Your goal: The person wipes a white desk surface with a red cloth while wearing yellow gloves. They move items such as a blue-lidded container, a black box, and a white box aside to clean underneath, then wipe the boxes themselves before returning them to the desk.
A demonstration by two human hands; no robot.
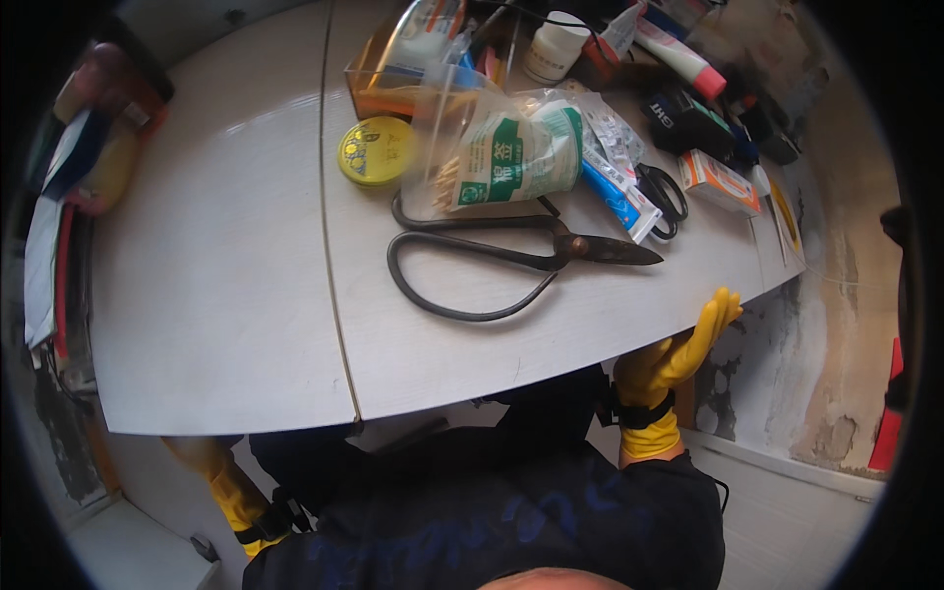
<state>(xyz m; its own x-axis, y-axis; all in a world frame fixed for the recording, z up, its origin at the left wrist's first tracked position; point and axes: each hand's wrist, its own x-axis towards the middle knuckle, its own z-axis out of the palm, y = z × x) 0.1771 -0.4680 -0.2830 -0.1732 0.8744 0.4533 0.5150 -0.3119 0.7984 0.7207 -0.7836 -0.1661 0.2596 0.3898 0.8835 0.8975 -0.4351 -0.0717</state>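
Note:
My right hand (672,366), in a yellow rubber glove, is at the front right edge of the white tabletop (221,280). Its fingers are straight and point up beside the edge; nothing shows in it. My left hand (193,453), gloved the same way, reaches beneath the front left edge, where the tabletop hides its fingers. Large black iron scissors (516,254) lie on the table, blades pointing right. Just behind them are an opened plastic bag of cotton swabs (516,158), a round yellow tin (376,151) and a blue-and-white tube (616,192).
Behind the bag stand an orange clear box (380,92) and a white bottle (554,48). Small black-handled scissors (664,200), an orange-white carton (719,182) and a pink-capped tube (682,59) lie to the right. A seam (328,243) crosses the tabletop. Peeling wall (833,383) is at right.

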